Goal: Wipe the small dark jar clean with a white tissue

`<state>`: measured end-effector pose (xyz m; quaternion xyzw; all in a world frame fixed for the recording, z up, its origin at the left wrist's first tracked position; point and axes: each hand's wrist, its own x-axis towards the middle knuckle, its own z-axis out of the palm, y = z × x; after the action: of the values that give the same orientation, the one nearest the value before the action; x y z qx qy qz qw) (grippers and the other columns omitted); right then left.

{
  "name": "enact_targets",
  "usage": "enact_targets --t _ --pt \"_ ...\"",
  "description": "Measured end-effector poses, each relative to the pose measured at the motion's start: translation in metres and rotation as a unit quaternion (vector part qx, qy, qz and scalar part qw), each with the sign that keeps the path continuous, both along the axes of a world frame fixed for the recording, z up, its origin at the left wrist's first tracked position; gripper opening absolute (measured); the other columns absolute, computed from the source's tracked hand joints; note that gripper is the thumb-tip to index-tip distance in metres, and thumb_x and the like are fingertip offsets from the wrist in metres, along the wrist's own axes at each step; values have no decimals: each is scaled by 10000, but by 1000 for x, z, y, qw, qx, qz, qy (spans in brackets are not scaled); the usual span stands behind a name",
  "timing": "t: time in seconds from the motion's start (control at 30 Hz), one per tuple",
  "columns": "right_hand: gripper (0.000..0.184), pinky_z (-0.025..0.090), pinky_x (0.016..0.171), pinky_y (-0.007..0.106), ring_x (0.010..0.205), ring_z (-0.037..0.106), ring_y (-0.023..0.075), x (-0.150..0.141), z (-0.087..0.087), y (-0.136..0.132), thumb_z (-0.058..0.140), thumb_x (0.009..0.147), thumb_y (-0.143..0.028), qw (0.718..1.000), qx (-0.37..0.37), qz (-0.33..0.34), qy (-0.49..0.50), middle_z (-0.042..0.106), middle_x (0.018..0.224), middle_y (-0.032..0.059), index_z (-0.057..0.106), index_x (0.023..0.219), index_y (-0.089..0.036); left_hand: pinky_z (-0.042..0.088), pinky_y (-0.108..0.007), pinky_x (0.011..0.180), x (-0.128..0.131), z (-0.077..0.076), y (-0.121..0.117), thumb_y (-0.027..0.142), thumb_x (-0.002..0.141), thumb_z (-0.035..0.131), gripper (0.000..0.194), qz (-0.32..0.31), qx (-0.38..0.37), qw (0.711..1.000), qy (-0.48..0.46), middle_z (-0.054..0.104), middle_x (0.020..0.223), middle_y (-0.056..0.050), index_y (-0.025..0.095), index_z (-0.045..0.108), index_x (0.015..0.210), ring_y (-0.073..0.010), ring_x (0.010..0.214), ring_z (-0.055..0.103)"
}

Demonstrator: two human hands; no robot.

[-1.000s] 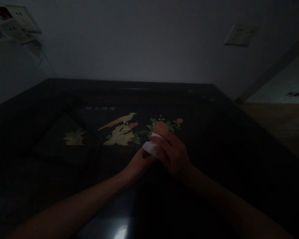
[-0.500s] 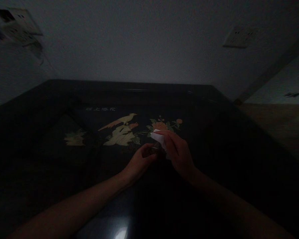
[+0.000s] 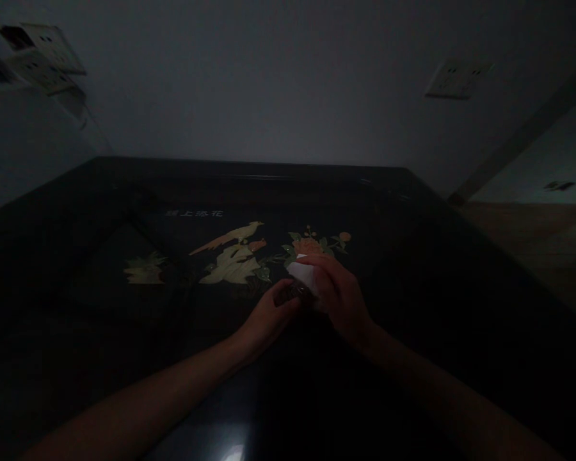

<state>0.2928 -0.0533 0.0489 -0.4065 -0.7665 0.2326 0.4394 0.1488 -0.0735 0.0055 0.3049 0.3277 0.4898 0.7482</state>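
Observation:
In dim light, my left hand (image 3: 271,314) is curled with thumb and fingers around a small, shiny, see-through object (image 3: 297,290), perhaps glass. Its exact kind is too dark to tell. A white tissue (image 3: 303,274) is gripped in my right hand (image 3: 340,294), its fingers bent over it. The tissue lies against the far side of the shiny object, partly covering it. Both hands are close together over a glossy black tabletop (image 3: 211,397).
On the tabletop are a bird picture (image 3: 233,237), a flower picture (image 3: 310,244) and a line of characters (image 3: 194,214). Behind it rises a pale wall (image 3: 249,83) with sockets at left (image 3: 48,57) and right (image 3: 458,78). Wooden flooring (image 3: 532,237) shows at right.
The tissue in my right hand has shifted slightly toward me and left, over the shiny object. My left hand stays nearly in place; the view has tilted a little.

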Motion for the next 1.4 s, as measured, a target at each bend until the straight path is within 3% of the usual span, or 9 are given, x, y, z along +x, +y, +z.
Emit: enact_targets --t 0.13,0.23,0.5,0.67,0.8,0.9,1.03,1.2,1.4 --pt "312 462 951 416 1103 569 258 1 -2 -4 418 908 -227 973 174 15 -151 628 1160 154 614 1134 -141 439 -289 793 1 -1 -1 295 565 831 447 5 -11 999 44 664 901 -39 155 625 937 -173 832 601" --pt "308 466 950 430 1104 570 260 0 -2 -4 416 907 -233 961 206 15 -184 633 1157 136 622 1127 -173 436 -293 793 2 -1 0 283 570 828 444 13 -15 998 53 667 898 -38 152 624 942 -173 827 599" --pt "340 482 890 346 1033 616 192 -1 3 2 335 952 -276 1000 -16 9 3 678 1088 86 637 1084 -190 444 -300 847 -2 -3 0 259 543 845 498 24 25 999 29 661 988 -46 175 603 970 -198 941 606" --pt "347 519 740 309 862 662 185 2 -4 12 392 926 -372 979 -167 -10 113 724 937 43 692 969 -202 450 -315 857 -3 -1 -2 230 553 828 504 24 26 998 50 663 1047 -70 168 595 996 -211 950 618" --pt "341 522 583 280 689 659 179 5 -12 16 437 895 -384 967 -199 -52 151 713 742 30 706 783 -206 453 -322 865 -3 0 -2 204 567 802 484 4 24 998 55 651 1115 -94 165 581 995 -226 980 619" --pt "349 534 634 293 729 665 177 3 -9 11 378 919 -328 980 -152 -36 121 718 804 38 698 848 -207 454 -310 862 -3 -2 -2 204 584 789 483 -5 28 998 64 645 1132 -96 165 578 1017 -224 998 615" --pt "331 507 847 357 960 634 196 -1 1 -1 329 938 -240 1000 -6 -9 -12 685 1027 86 646 1017 -185 460 -296 833 -3 -6 -1 193 580 785 494 6 25 997 67 669 1048 -74 171 577 1027 -217 979 616" --pt "286 483 915 443 1060 582 265 -4 5 -7 402 900 -199 975 124 2 -185 645 1111 148 638 1059 -163 469 -294 797 -1 -8 0 162 530 816 522 29 19 994 106 677 946 -43 167 576 994 -212 907 621" --pt "280 492 882 417 1001 605 252 -3 10 -5 404 904 -211 977 102 22 -187 667 1070 134 663 996 -155 470 -301 821 1 -6 -2 161 536 815 518 47 16 993 105 672 945 -35 169 566 990 -205 915 619"
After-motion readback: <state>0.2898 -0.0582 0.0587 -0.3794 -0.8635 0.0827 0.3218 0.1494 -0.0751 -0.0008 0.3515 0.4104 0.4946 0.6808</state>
